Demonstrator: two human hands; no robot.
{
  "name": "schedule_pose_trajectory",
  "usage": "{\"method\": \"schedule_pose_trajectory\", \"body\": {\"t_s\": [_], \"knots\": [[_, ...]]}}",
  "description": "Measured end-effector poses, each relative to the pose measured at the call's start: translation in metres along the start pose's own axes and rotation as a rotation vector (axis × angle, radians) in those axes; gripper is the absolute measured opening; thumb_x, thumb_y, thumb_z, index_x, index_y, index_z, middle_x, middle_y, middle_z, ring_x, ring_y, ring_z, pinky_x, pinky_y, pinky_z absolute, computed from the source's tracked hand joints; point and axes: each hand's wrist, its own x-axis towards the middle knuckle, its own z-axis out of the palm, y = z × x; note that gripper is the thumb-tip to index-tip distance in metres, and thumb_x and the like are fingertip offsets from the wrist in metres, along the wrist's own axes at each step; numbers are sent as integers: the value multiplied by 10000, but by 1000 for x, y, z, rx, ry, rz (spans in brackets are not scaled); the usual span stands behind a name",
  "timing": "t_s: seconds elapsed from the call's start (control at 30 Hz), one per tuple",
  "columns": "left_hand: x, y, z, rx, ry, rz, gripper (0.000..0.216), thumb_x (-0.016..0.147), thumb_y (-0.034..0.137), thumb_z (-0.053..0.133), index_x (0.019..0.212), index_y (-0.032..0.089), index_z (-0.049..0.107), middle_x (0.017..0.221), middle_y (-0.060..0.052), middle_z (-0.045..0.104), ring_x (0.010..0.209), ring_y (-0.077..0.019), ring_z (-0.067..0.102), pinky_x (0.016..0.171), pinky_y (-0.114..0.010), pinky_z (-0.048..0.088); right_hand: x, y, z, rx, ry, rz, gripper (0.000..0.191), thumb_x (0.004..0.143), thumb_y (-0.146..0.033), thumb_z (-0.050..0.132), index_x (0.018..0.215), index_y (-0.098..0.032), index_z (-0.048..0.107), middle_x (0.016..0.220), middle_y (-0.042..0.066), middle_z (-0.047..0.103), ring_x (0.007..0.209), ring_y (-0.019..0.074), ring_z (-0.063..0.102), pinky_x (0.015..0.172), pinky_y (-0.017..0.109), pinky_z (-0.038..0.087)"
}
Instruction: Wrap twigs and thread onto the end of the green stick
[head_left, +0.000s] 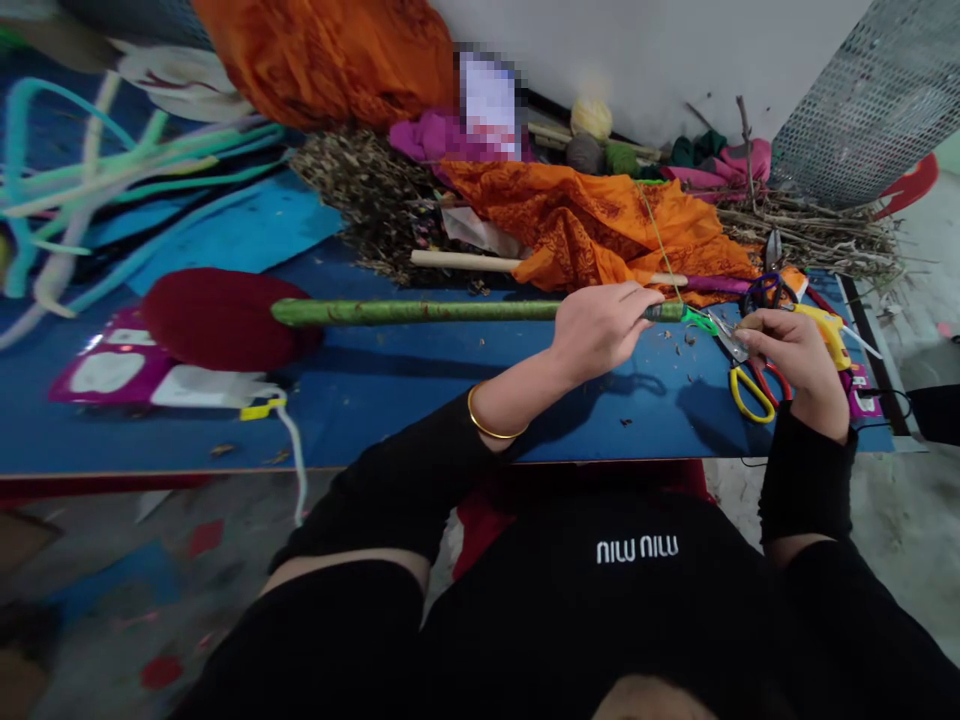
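Left hand [600, 325] grips a long green-wrapped rod [450, 313]; right hand [799, 350] bends beside yellow-and-red-handled metal scissors [736, 391], its grip indeterminable.

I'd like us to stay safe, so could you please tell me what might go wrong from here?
The right hand is very close to the metal scissors with yellow and red handles, so a finger might be nicked. The thin green thread slanting across the patterned orange cloth toward the long green-wrapped stick could snag.
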Motion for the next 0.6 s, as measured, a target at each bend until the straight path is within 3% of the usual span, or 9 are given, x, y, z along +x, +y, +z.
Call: {"method": "schedule_pose_trajectory", "body": {"t_s": [0.13,0.2,0.3,0.4,0.5,0.6], "knots": [[0,1,-4,18,44,28,259,999,204,605,1221,179,735,1051,-81,819,924,-239,764,739,-326,538,11,5,-4,-127,-54,22,305,847,-420,764,658,-211,648,486,-55,529,430,96,465,450,251,327],[-1,2,-5,21,51,47,250,1010,208,594,1215,176,732,1058,-83,821,927,-236,768,737,-323,539,17,9,2,-140,-4,30,304,862,-416,743,658,-212,648,462,-57,520,422,104,464,451,259,326],[-3,5,-6,33,47,71,248,1029,221,577,1225,179,724,1070,-76,825,936,-225,773,748,-311,547,32,15,18,-149,278,-84,269,876,-388,741,685,-212,671,502,-53,527,480,115,471,501,277,367],[-5,9,-6,44,64,107,242,1035,217,578,1224,175,722,1056,-66,828,913,-214,778,728,-302,551,51,20,31,-243,569,-315,283,928,-406,714,720,-217,677,664,-8,634,657,150,581,661,303,471],[-7,12,-7,67,104,132,240,1049,230,563,1213,170,727,1056,-74,831,899,-214,778,726,-308,555,64,21,33,-467,668,-441,351,1009,-497,612,816,-220,709,818,39,708,792,184,651,777,329,505],[-8,9,-6,109,181,158,283,1089,274,514,1230,165,735,1056,-91,834,907,-211,775,755,-309,553,63,16,27,-634,692,-428,481,1026,-631,538,883,-208,718,871,69,713,802,192,645,800,349,508]]}}
